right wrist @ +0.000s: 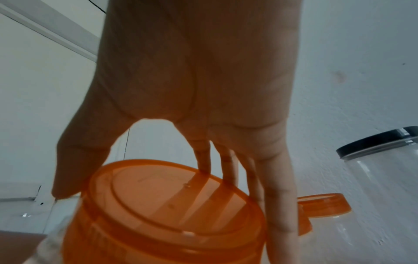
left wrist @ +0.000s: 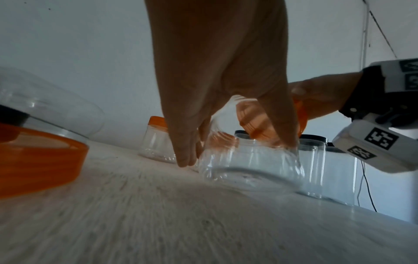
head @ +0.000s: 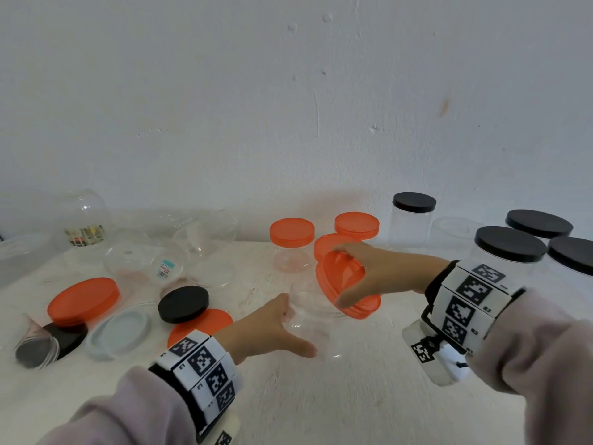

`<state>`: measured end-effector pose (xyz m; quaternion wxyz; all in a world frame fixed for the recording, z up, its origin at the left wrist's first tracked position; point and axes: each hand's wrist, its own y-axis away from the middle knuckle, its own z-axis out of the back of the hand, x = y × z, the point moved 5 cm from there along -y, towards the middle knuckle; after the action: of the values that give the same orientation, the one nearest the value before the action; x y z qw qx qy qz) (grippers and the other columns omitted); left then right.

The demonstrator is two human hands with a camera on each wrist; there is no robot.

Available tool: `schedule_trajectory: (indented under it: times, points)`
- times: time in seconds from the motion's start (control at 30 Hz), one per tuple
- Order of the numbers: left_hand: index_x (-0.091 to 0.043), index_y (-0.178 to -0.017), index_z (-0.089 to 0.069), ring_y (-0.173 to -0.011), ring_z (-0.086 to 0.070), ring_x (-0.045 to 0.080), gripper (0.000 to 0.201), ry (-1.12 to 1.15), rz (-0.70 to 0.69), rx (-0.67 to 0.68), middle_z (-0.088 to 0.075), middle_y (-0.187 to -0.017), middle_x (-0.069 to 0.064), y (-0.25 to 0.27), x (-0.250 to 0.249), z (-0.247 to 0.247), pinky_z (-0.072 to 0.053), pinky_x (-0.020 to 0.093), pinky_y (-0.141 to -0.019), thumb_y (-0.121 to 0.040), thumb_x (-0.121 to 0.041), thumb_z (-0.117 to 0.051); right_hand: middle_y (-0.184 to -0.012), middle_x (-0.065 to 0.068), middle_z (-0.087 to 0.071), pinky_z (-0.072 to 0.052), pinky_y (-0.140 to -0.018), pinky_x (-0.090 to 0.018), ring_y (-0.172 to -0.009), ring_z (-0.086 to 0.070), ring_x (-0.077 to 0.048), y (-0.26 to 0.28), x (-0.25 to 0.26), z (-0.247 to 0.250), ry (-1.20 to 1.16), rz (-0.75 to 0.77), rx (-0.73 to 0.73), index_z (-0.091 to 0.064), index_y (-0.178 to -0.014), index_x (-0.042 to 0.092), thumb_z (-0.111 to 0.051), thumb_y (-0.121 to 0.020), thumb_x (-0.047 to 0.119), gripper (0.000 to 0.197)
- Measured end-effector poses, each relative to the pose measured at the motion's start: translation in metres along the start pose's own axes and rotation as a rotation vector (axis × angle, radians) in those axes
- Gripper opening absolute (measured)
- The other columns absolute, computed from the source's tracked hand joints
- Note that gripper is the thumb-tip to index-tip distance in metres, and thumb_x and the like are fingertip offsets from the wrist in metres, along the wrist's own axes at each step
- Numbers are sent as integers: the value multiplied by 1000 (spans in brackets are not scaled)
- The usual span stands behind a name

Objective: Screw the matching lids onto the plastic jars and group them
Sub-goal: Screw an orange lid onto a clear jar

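My left hand (head: 298,329) grips a clear lidless plastic jar (head: 309,311) on the table, thumb on the near side and fingers on the far side. The left wrist view shows the left hand (left wrist: 237,150) wrapped over the jar (left wrist: 248,166). My right hand (head: 346,277) holds an orange lid (head: 345,284) by its rim, tilted at the jar's mouth. From the right wrist, the right hand (right wrist: 172,196) spans the lid (right wrist: 167,210), with the jar wall (right wrist: 52,239) just below. Whether the lid sits on the threads is not visible.
Two orange-lidded jars (head: 291,242) (head: 356,226) stand behind, with black-lidded jars (head: 510,248) at the right. At the left lie loose lids, one orange (head: 83,300), one black (head: 183,303) and one clear (head: 122,332), near open clear jars (head: 144,261). The table (head: 321,403) meets a white wall.
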<state>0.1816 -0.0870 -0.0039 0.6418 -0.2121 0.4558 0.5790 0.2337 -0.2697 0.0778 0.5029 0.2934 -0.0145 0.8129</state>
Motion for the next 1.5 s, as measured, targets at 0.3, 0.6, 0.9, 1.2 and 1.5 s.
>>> schedule_trajectory:
  times: [0.3,0.6,0.9,1.2,1.5]
  points:
    - [-29,-143,-28,-130,-37,12,90,-77,-19,8,-40,-141,-13,2,-3,-9,-34,30,-107,-71,-27,-83,-154,9,-21,-34,-110,-40,-139,-28,-21,-7,25,-10,278,19,120,-11,-151,38,-77,-67,57,108]
    - [-26,-146,-22,-130,-38,11,94,-31,-12,12,-41,-143,-8,0,-3,-10,-34,29,-107,-73,-28,-82,-154,13,-22,-35,-108,-45,-139,-30,-21,-16,44,-17,475,-5,250,-15,-147,48,-76,-61,65,107]
    - [-25,-146,-24,-133,-38,15,95,-31,-18,-8,-42,-145,-6,-2,-1,-9,-32,36,-112,-71,-27,-84,-149,13,-26,-36,-107,-46,-137,-32,-21,-19,51,-25,551,2,293,-15,-147,46,-79,-62,59,107]
    - [-26,-144,-27,-132,-40,13,93,-26,-21,-24,-44,-143,-8,-3,0,-8,-35,31,-108,-71,-28,-83,-144,2,-35,-43,-65,-29,-67,-46,-10,-17,48,-30,557,-87,219,-20,-148,28,-59,-62,84,109]
    - [-23,-144,-27,-131,-41,14,93,-64,-39,-62,-44,-143,-6,-7,0,-10,-36,32,-109,-70,-31,-84,-148,8,-24,-39,-103,-51,-132,-36,-26,-15,51,-24,602,-32,290,-11,-146,50,-76,-64,62,105]
